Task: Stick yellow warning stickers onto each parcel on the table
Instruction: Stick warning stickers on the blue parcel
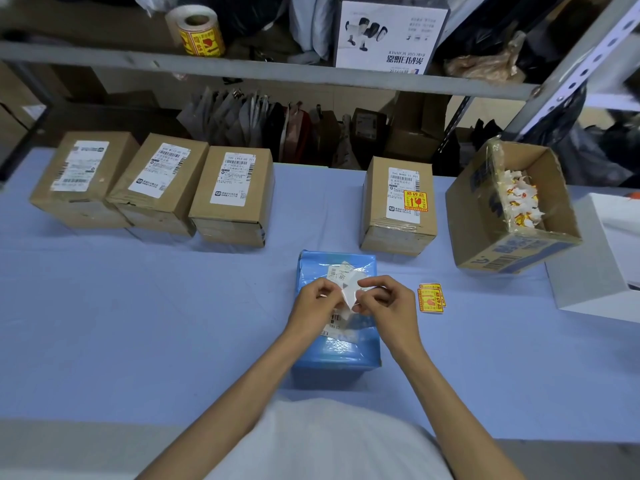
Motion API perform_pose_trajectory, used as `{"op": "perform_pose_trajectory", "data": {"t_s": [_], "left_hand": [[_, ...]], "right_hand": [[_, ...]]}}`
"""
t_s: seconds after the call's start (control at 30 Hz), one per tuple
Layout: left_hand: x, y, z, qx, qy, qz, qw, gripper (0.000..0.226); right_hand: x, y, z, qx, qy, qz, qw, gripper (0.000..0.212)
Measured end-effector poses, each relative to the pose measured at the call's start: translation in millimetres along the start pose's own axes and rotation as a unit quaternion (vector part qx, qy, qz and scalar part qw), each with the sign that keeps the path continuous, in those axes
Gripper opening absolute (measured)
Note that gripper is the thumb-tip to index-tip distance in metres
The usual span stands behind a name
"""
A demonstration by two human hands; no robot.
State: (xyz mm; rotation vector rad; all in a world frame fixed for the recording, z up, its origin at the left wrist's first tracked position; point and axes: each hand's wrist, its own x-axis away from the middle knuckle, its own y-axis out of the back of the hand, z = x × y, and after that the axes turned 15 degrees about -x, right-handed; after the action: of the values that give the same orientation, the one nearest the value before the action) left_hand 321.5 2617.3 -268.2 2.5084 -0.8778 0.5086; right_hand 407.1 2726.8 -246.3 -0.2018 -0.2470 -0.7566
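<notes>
A blue plastic-wrapped parcel [337, 344] lies in front of me on the blue table [138, 306]. Above it, my left hand [317, 303] and my right hand [384, 299] both pinch a white sticker sheet [348, 289], seen from its pale back side. A small stack of yellow warning stickers [431, 297] lies just right of the parcel. Three cardboard parcels [85, 176] [159, 183] [233, 194] stand in a row at the back left, showing only white labels. A fourth cardboard parcel [398, 206] at the back centre carries a yellow sticker [415, 200].
An open tilted carton [512, 209] at the right holds crumpled sticker backings. A white box [606, 258] sits at the far right edge. A roll of yellow stickers [197, 31] stands on the shelf above, with a scanner box [388, 32] further right.
</notes>
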Motion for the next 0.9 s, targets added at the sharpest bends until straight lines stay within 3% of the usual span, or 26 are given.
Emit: {"op": "perform_pose_trajectory", "data": {"t_s": [0.27,0.47,0.63,0.9], "left_hand": [[-2,-2,2,-0.008,-0.009,-0.012,1.000,0.023],[-2,-2,1,-0.036,0.002,-0.035,0.999,0.022],[-11,13,3,-0.001,0.044,-0.102,0.994,0.020],[-8,10,-1,-0.047,0.037,-0.106,0.993,0.015]], "right_hand": [[0,-1,-3,-0.015,-0.010,-0.005,1.000,0.014],[-1,-2,-1,-0.027,-0.017,-0.014,0.999,0.015],[-8,9,-1,-0.034,0.018,-0.112,0.993,0.019],[-7,5,-9,0.014,0.016,-0.111,0.994,0.020]]}}
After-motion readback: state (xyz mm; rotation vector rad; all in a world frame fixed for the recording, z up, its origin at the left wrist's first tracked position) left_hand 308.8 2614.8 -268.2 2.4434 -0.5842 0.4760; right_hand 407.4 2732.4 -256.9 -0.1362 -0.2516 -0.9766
